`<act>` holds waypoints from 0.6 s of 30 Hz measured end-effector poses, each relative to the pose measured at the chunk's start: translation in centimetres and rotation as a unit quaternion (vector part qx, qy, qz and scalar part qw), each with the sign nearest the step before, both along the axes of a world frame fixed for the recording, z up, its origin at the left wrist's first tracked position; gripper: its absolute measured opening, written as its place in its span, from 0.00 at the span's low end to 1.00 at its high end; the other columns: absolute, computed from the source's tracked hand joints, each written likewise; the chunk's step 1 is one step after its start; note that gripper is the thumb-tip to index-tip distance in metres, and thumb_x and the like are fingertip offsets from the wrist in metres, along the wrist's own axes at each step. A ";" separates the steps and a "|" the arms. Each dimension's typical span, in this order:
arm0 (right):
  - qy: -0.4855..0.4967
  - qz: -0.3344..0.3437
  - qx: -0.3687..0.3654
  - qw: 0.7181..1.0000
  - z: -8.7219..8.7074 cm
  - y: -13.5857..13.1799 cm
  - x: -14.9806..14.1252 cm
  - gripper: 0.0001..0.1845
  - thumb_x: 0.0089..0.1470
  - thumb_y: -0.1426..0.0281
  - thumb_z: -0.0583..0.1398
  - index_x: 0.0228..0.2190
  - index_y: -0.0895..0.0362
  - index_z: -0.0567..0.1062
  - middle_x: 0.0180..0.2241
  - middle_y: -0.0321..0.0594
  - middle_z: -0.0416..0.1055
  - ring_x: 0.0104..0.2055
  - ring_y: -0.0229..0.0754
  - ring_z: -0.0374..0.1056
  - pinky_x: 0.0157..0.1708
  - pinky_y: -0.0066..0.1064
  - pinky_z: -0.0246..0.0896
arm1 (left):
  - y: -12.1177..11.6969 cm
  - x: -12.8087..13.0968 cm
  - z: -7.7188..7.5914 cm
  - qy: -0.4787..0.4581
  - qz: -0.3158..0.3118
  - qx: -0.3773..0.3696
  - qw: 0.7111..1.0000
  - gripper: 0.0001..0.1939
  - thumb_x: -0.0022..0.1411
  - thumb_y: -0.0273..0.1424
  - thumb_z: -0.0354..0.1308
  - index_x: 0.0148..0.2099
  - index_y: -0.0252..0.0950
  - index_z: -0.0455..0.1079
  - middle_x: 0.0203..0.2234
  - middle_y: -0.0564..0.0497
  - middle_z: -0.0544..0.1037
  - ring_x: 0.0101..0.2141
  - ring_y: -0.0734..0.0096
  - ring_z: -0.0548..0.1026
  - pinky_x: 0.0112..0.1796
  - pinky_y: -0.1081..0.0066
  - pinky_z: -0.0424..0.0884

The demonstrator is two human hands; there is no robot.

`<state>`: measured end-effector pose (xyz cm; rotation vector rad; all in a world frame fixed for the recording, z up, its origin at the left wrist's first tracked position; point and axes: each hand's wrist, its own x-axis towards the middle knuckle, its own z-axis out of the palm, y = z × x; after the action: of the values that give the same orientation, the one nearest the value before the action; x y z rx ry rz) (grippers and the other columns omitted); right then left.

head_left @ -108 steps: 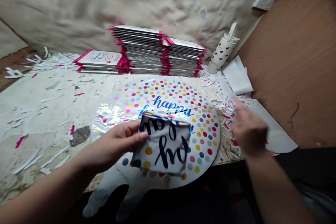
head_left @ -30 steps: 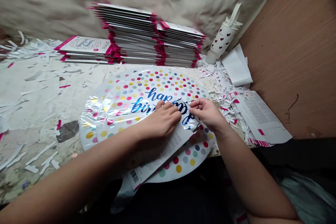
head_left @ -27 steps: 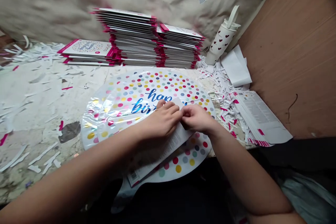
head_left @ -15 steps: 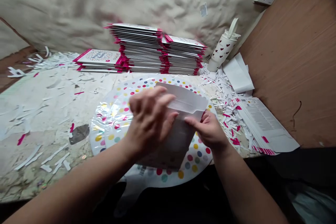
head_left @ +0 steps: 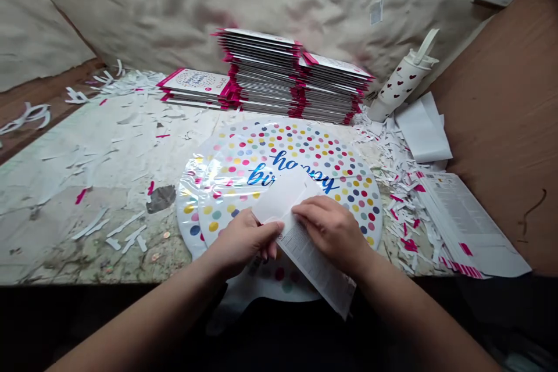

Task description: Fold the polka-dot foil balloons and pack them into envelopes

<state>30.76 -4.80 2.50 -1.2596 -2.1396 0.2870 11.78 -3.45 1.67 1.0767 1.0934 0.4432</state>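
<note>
A white paper envelope (head_left: 316, 273) with small grey print on its back and a plain flap is held tilted over the bench. My left hand (head_left: 248, 238) pinches its left edge near the flap fold, thumb on top. My right hand (head_left: 333, 232) is closed on the other side, fingertips pressed at the fold. Beneath lie flat, shiny foil balloons (head_left: 322, 142) with coloured dots. The top one has blue "happy" lettering, partly covered by the envelope, and a tail hangs toward the front edge.
Tall stacks of pink-edged packets (head_left: 264, 72) stand against the back wall, with a shorter pile (head_left: 194, 84) to their left. A heart-patterned tumbler (head_left: 399, 84), paper shreds (head_left: 387, 157) and fanned flat envelopes (head_left: 475, 221) sit at right. More paper strips (head_left: 131, 232) are scattered left.
The envelope has turned and come nearer, now showing its printed back. My left hand has dropped onto its left edge, and my right hand has moved onto the flap fold. The view has shifted left.
</note>
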 end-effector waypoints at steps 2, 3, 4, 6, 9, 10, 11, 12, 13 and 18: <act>-0.022 0.022 -0.001 1.000 0.1 -0.7 -0.9 0.10 0.56 0.75 0.53 0.36 0.58 0.74 0.33 0.42 0.72 0.36 0.41 0.67 0.38 0.31 0.63 | -0.4 0.0 -0.1 0.000 0.011 0.012 1.000 0.19 0.53 0.37 0.56 0.15 0.31 0.65 0.08 0.52 0.67 0.12 0.80 0.61 0.17 0.78 0.55; -0.031 0.021 0.000 0.999 0.1 -0.8 -1.2 0.09 0.57 0.74 0.54 0.35 0.58 0.74 0.32 0.43 0.72 0.35 0.41 0.67 0.37 0.31 0.63 | -0.6 0.1 -0.1 0.000 0.016 0.021 1.000 0.20 0.53 0.37 0.55 0.15 0.31 0.65 0.08 0.53 0.66 0.12 0.80 0.60 0.17 0.78 0.54; -0.040 0.018 0.000 0.999 0.1 -0.9 -1.4 0.09 0.57 0.73 0.54 0.34 0.59 0.74 0.31 0.43 0.72 0.34 0.41 0.67 0.36 0.31 0.63 | -0.7 0.1 -0.1 0.000 0.020 0.030 0.999 0.20 0.54 0.37 0.55 0.14 0.32 0.64 0.08 0.54 0.66 0.12 0.80 0.60 0.17 0.78 0.54; -0.059 0.016 0.000 0.998 0.1 -0.9 -1.5 0.10 0.57 0.74 0.53 0.32 0.59 0.74 0.30 0.43 0.71 0.34 0.42 0.66 0.35 0.32 0.62 | -0.9 0.3 0.1 -0.003 0.023 0.047 0.999 0.20 0.55 0.36 0.54 0.15 0.32 0.63 0.09 0.55 0.65 0.13 0.81 0.60 0.17 0.78 0.53; -0.066 0.005 -0.003 0.998 0.0 -0.5 -1.3 0.10 0.56 0.76 0.51 0.30 0.59 0.73 0.29 0.44 0.71 0.34 0.42 0.66 0.36 0.33 0.62 | -1.2 0.5 0.4 -0.009 0.018 0.055 0.998 0.20 0.55 0.36 0.55 0.15 0.32 0.63 0.09 0.56 0.66 0.12 0.82 0.61 0.17 0.79 0.54; -0.051 -0.002 -0.010 0.999 0.0 -0.4 -1.1 0.10 0.56 0.76 0.51 0.30 0.59 0.73 0.30 0.43 0.71 0.34 0.42 0.66 0.36 0.32 0.62 | -1.3 0.6 0.5 -0.009 0.016 0.052 0.998 0.20 0.56 0.36 0.55 0.15 0.32 0.63 0.09 0.56 0.66 0.12 0.82 0.61 0.16 0.79 0.54; -0.031 -0.007 -0.021 0.999 0.1 -0.3 -0.9 0.09 0.56 0.76 0.52 0.31 0.59 0.72 0.30 0.42 0.71 0.34 0.41 0.66 0.36 0.31 0.62 | -1.3 0.6 0.6 -0.008 0.015 0.048 0.999 0.20 0.56 0.36 0.54 0.15 0.32 0.63 0.09 0.55 0.66 0.12 0.81 0.61 0.16 0.79 0.54; -0.011 -0.009 -0.033 0.999 0.1 -0.3 -0.7 0.09 0.56 0.76 0.52 0.32 0.58 0.72 0.31 0.41 0.71 0.34 0.40 0.67 0.36 0.30 0.62 | -1.4 0.6 0.6 -0.007 0.015 0.043 0.999 0.21 0.56 0.36 0.54 0.15 0.32 0.64 0.09 0.55 0.66 0.12 0.81 0.61 0.16 0.79 0.54; 0.001 -0.006 -0.042 0.999 0.2 -0.4 -0.5 0.09 0.57 0.76 0.52 0.34 0.58 0.71 0.31 0.40 0.72 0.35 0.39 0.67 0.36 0.29 0.62 | -1.4 0.6 0.5 -0.004 0.018 0.038 0.999 0.21 0.56 0.36 0.54 0.15 0.32 0.64 0.09 0.55 0.66 0.12 0.81 0.62 0.16 0.78 0.54; -0.133 0.027 0.029 0.990 0.1 -1.2 -1.9 0.11 0.55 0.78 0.50 0.28 0.59 0.70 0.29 0.44 0.69 0.34 0.43 0.63 0.34 0.32 0.60 | -1.5 0.8 -0.1 0.029 0.008 0.033 0.999 0.21 0.56 0.40 0.54 0.17 0.31 0.68 0.11 0.51 0.70 0.14 0.76 0.65 0.18 0.77 0.57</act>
<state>28.84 -5.97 2.64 -1.2667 -2.3921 0.0807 12.54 -4.93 1.61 1.1457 1.1469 0.4665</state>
